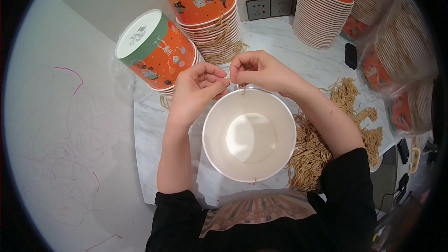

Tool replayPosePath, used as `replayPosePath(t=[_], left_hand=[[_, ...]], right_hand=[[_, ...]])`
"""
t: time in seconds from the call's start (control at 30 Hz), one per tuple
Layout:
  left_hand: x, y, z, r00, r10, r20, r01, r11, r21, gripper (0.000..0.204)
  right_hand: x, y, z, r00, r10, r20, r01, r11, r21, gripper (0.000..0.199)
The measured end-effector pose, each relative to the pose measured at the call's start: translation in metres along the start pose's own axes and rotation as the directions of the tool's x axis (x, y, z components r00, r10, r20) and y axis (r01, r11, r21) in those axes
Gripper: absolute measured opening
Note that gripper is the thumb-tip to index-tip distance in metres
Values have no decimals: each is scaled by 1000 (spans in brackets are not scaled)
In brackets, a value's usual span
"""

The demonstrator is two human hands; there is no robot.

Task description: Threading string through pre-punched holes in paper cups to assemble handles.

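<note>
While pinched taut, thin tan cord (229, 80) above white paper cup (249, 135).

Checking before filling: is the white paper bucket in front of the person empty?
Empty: the paper bucket stands upright, its bare white bottom showing.

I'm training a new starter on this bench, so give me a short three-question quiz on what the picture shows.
1. True or false: the white paper bucket in front of the person is empty.
2. Which hands pinch the thin tan cord above the bucket's far rim? A) left hand only B) right hand only C) both
3. On which side of the bucket does the heap of tan cords lie on the marble table?

Key: 1 true. 2 C. 3 the person's right.
</note>
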State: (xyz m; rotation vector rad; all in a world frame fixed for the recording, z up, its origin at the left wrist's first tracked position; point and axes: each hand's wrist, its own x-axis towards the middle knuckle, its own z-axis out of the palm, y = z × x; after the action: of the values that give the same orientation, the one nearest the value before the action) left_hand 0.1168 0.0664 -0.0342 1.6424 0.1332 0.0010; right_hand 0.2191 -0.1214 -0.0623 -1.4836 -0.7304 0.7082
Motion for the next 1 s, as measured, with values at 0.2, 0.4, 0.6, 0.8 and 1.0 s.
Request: replayPosePath(t=[0.2, 0.4, 0.6, 0.8, 1.0], left_hand=[[1, -4, -2, 999, 35, 19, -36, 997, 67, 19], [-2, 2, -21, 994, -19, 107, 6, 992, 125, 21], [-12, 12, -38, 985, -116, 125, 63, 930, 362, 16], [-19, 17, -45, 989, -98, 110, 32, 872, 488, 13], [-20, 16, -38, 992, -84, 89, 19, 824, 566, 14]], right_hand=[[3, 3, 2, 994, 54, 94, -62, 995, 84, 5], [5, 11, -1, 971, 154, 183, -190, 962, 198, 1], [8, 15, -1, 925, 267, 269, -354, 864, 359, 2], [7, 15, 2, 882, 306, 357, -439, 809, 390, 2], [3, 5, 3, 856, 307, 416, -440, 855, 276, 4]])
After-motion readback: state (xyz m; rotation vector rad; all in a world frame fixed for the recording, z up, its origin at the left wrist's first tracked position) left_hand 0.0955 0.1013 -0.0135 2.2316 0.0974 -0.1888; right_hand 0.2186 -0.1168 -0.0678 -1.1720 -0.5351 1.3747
